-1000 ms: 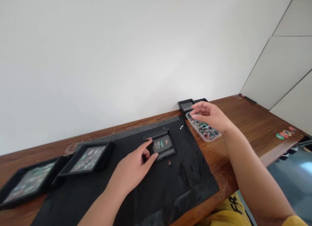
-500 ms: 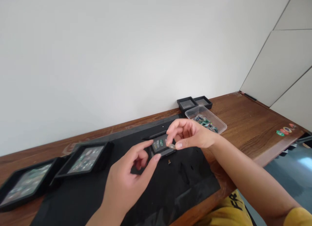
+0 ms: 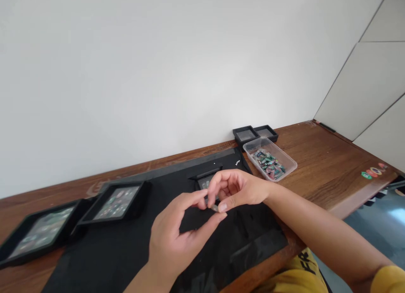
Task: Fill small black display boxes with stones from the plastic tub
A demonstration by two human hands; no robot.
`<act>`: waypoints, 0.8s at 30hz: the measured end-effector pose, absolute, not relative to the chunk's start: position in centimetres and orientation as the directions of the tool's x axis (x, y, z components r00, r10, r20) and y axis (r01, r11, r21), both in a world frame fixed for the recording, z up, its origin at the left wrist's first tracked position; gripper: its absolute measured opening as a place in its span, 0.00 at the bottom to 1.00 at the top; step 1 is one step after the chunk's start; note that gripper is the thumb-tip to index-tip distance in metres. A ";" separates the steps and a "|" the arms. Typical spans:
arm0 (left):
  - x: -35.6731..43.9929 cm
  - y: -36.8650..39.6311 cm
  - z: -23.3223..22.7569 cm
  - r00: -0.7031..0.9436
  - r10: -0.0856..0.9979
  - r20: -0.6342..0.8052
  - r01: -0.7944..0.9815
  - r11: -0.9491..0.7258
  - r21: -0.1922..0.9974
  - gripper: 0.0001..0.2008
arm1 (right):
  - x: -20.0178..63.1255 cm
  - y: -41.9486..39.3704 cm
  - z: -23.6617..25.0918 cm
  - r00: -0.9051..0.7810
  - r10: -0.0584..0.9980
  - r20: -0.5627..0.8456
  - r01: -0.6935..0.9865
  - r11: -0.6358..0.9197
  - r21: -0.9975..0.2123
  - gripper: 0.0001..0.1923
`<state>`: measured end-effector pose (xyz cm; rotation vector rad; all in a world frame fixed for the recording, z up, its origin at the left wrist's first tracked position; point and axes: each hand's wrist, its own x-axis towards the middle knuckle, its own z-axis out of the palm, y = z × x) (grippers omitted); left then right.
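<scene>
Head view:
R hand (image 3: 240,191): we pinch a small stone (image 3: 215,207) btwn thumb & forefinger, above the black mat (image 3: 221,251).
L hand (image 3: 177,238): fingertips curl in, meeting the stone.
Tip: we'd judge a light, steady pinch best; small tray (image 3: 202,181) sits just behind.

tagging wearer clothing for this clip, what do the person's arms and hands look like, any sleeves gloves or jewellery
Both hands are bare: no gloves, rings or watch show on the left hand or the right hand. The forearms are uncovered. A yellow sleeve shows at the right upper arm, and a yellow shirt with dark lettering shows below the table edge.
</scene>
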<state>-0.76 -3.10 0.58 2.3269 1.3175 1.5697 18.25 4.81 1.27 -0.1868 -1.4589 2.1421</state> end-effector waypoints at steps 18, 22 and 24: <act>-0.4 -2.6 1.4 0.132 0.592 0.795 0.553 -0.710 0.437 0.12 | 17.9 4.8 1.1 -0.747 0.655 0.113 -0.381 -0.284 -0.880 0.23; -0.5 -2.5 1.3 0.104 0.597 0.796 0.584 -0.684 0.437 0.09 | 17.6 4.9 0.8 -0.710 0.699 0.084 -0.404 -0.307 -0.862 0.27; -0.6 -2.4 1.3 0.099 0.607 0.788 0.588 -0.675 0.446 0.08 | 17.6 4.9 0.6 -0.703 0.709 0.058 -0.391 -0.316 -0.864 0.28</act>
